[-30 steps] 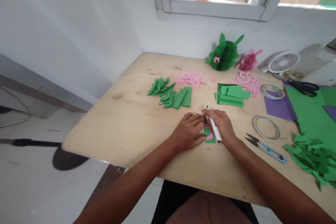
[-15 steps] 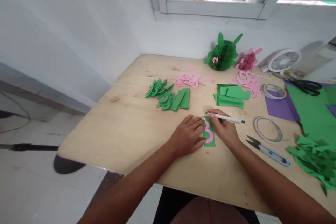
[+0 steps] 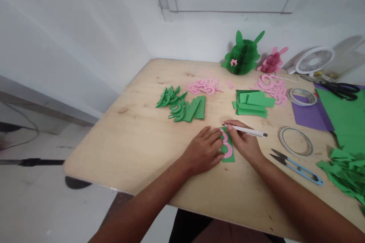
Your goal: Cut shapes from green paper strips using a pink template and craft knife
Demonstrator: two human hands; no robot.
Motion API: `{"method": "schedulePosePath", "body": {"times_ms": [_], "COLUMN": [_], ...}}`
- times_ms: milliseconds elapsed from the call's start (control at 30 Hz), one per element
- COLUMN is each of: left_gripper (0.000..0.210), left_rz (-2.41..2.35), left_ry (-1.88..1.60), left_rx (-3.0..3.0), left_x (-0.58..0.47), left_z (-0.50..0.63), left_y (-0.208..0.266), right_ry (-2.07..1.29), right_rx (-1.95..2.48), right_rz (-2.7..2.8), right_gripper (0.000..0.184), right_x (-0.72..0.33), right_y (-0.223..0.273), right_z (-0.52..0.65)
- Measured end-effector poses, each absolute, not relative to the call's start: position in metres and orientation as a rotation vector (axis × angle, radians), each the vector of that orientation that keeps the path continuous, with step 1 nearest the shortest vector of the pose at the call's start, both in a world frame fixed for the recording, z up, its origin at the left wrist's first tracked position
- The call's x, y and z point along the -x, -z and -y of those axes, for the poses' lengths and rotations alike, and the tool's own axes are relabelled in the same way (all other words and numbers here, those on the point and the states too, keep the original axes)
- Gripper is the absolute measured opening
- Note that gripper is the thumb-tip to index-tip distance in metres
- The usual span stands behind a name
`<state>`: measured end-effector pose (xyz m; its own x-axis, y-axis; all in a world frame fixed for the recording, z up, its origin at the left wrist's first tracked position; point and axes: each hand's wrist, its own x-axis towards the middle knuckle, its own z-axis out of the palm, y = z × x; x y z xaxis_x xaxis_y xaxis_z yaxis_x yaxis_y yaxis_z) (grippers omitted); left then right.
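My left hand [image 3: 203, 149] lies flat with its fingers stretched over the left side of a pink paper cutout [image 3: 228, 151]. That cutout, shaped like a 3, rests on a small green paper rectangle [image 3: 229, 160]. A white pen [image 3: 252, 131] is held in my right hand [image 3: 247, 144], its tip pointing left near the top of the rectangle. Whether the tip touches the paper I cannot tell. Beyond my hands are a stack of green paper pieces [image 3: 258, 100] and a pile of cut green shapes [image 3: 179, 108].
Thread snips [image 3: 299, 169] and a tape roll [image 3: 296, 141] lie right of my right hand. Green scraps [image 3: 346, 172], purple paper [image 3: 312, 115] and black scissors [image 3: 339, 90] are farther right. Paper rabbits, green [image 3: 243, 59] and pink [image 3: 272, 62], stand at the back beside a white fan [image 3: 313, 62].
The camera view has shifted slightly. Both hands keep almost the same places on the paper, with the pen still in my right hand.
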<state>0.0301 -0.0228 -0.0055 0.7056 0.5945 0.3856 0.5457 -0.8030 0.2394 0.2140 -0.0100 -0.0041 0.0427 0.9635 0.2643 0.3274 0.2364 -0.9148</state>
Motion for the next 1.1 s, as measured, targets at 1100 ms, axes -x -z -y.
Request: {"method": "schedulePosePath", "body": {"times_ms": [1100], "left_gripper": [0.019], "left_rz": [-0.926], "left_ry": [-0.731], "left_rx": [-2.792], "left_x": [-0.0301], "left_z": [0.0205], "left_y": [0.0068], "right_ry": [-0.846], "right_rx": [1.414], "right_rz": [1.467], "right_gripper": [0.012], "right_x": [-0.2092], "right_y": [-0.0051], "right_z": [0.0045]}}
